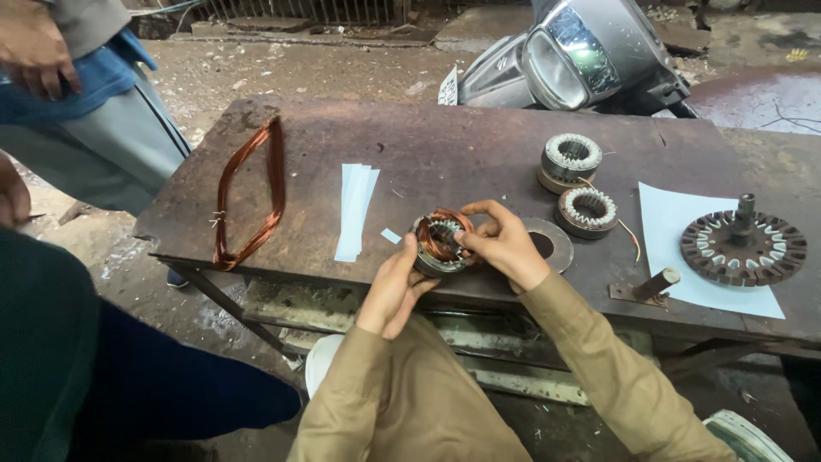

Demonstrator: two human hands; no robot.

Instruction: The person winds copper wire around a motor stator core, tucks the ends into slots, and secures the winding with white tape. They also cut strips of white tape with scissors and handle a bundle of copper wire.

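Centrally, hands: both at the near edge of the bench, meeting on one small part
Left hand [395,287]: fingers wrapped on the left side of the stator core [440,244], gripping it; thumb up against its rim
Right hand [505,246]: closed on the core's right side; fingertips pressing on the copper winding [445,229] that sits in the core's slots
Stator core: round, toothed, metal; held just above the bench's front edge, tilted toward the camera
Just beside: flat metal ring [552,244] lying under the right hand; small paper slip [391,235] left of the core
Left on bench: stack of white paper strips [354,210]; further left a long loop of copper wire [248,197], tied at one point
Right on bench: two wound stators [571,160], [587,211] close together; large slotted disc with shaft [742,245] on a white sheet [676,231]; short metal post [654,285] on a plate
Bench [445,145]: dark, rusty metal top
Beyond: scooter front [573,51] behind the bench; another person [94,111] standing at far left
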